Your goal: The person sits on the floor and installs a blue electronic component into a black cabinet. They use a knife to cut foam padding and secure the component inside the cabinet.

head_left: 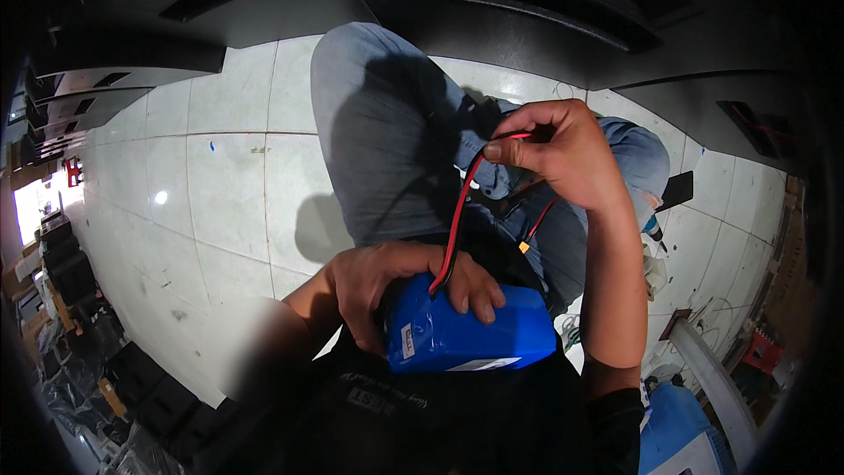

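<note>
A blue shrink-wrapped battery pack [519, 327] with white labels rests against my torso, above my lap. My left hand [396, 277] wraps over its top and left end, fingers closed on it. From the pack's upper face, near the left hand's fingers, a red and black cable [456, 224] rises. My right hand [558, 154] pinches that cable higher up, thumb against the fingers, above my bent legs. Past the hand, a red wire leads down to a small yellow connector [524, 247] over my thigh; whether it is the same cable I cannot tell.
Black cabinets [545, 18] with recessed slots line the far side. White floor tiles [224, 185] spread to the left. At right lie a drill-like tool [653, 229], a metal bar [716, 378] and a blue container [681, 435]. Dark boxes [66, 255] are stacked at far left.
</note>
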A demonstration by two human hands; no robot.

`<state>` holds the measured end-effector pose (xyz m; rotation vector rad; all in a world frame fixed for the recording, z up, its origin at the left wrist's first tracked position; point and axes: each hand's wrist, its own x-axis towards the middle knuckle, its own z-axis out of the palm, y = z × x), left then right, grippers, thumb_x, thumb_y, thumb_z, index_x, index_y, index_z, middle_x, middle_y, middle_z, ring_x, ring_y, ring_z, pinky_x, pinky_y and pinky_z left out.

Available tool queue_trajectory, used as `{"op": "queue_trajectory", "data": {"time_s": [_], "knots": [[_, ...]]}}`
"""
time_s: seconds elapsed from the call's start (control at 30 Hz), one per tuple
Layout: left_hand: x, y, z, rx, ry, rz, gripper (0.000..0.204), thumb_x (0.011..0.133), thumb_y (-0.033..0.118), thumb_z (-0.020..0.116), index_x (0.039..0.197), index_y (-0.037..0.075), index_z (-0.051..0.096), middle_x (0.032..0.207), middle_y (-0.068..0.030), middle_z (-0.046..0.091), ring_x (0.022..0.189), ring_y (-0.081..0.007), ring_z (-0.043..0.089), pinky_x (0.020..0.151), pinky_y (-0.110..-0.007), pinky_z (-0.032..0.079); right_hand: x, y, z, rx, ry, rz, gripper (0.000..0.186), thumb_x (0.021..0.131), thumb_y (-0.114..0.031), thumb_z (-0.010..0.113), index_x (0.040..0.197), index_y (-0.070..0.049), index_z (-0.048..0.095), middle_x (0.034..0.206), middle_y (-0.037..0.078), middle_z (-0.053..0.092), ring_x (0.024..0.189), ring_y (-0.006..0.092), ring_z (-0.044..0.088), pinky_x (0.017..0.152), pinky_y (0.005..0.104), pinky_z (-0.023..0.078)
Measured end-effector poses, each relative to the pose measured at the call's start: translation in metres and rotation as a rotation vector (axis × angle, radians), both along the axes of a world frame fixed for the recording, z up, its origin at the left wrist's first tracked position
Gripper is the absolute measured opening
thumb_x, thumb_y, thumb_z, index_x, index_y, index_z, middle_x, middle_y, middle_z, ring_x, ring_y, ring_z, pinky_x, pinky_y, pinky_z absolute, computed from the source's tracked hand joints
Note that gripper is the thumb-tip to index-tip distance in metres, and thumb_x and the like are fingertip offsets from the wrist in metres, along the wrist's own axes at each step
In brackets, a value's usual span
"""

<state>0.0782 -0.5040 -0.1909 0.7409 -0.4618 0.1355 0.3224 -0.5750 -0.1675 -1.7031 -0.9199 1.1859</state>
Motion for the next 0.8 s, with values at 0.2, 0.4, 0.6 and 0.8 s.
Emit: {"op": "queue_trajectory", "data": {"time_s": [0.2, 0.4, 0.6, 0.8], "knots": [[-0.002, 0.001, -0.003, 0.007, -0.005, 0.028, 0.089, 0.054, 0.016, 0.096, 0.131, 0.000, 0.054, 0.137, -0.0256, 0.058, 0.138, -0.0453, 0.048, 0.117, -0.061, 0.033, 0.000, -0.005, -0.006, 0.001, -0.067, 0.031, 0.021, 0.083, -0.010, 0.085, 0.098, 0.002, 0.076, 0.087, 0.005, 0.075, 0.082, 0.0111, 0.068, 0.077, 0.0270, 0.054], [-0.008, 0.004, -0.013, 0.055, -0.016, 0.039, 0.086, 0.059, 0.021, 0.097, 0.130, 0.001, 0.054, 0.137, -0.0257, 0.058, 0.138, -0.0458, 0.047, 0.117, -0.062, 0.030, 0.002, -0.044, -0.053, 0.109, -0.722, 0.004, 0.021, 0.091, -0.019, 0.072, 0.096, 0.001, 0.068, 0.094, 0.022, 0.057, 0.098, 0.0416, 0.057, 0.084, 0.0465, 0.050], [-0.027, -0.002, -0.007, -0.104, 0.350, 0.098, 0.085, 0.060, 0.021, 0.097, 0.129, 0.003, 0.052, 0.132, -0.0229, 0.059, 0.138, -0.0430, 0.048, 0.118, -0.060, 0.030, 0.040, -0.096, -0.040, -0.074, -0.874, -0.291, 0.021, 0.094, -0.023, 0.068, 0.096, -0.002, 0.071, 0.073, 0.016, 0.065, 0.067, 0.0408, 0.062, 0.066, 0.0460, 0.051], [-0.018, -0.002, -0.055, -0.122, 0.280, 0.173, 0.079, 0.064, 0.031, 0.096, 0.126, 0.006, 0.055, 0.127, -0.0227, 0.061, 0.131, -0.0450, 0.054, 0.114, -0.058, 0.039, 0.028, -0.075, 0.018, 0.422, -0.345, -0.567, 0.024, 0.096, -0.020, 0.075, 0.100, 0.003, 0.069, 0.092, 0.014, 0.073, 0.077, 0.0192, 0.067, 0.075, 0.0319, 0.052]]}}
